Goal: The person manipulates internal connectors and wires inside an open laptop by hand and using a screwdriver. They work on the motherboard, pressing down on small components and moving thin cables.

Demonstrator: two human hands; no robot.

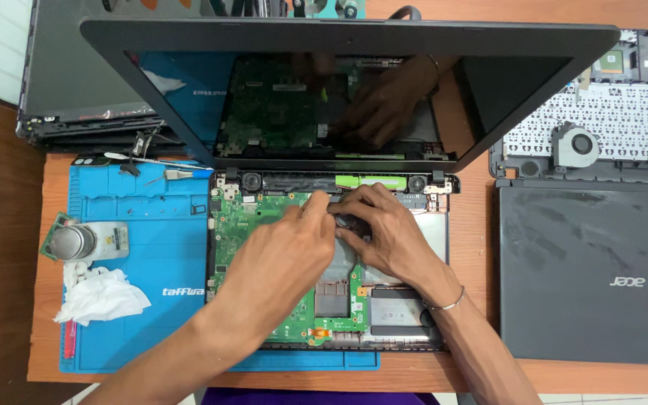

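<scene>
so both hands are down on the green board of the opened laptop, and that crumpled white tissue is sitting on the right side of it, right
Not quite. In the head view both hands, left and right, do rest on the green board of the opened laptop, but the crumpled white tissue lies to the left of it, on the blue mat.

head view | from above, facing down, screen at top | close over opened laptop [264,225]
</scene>
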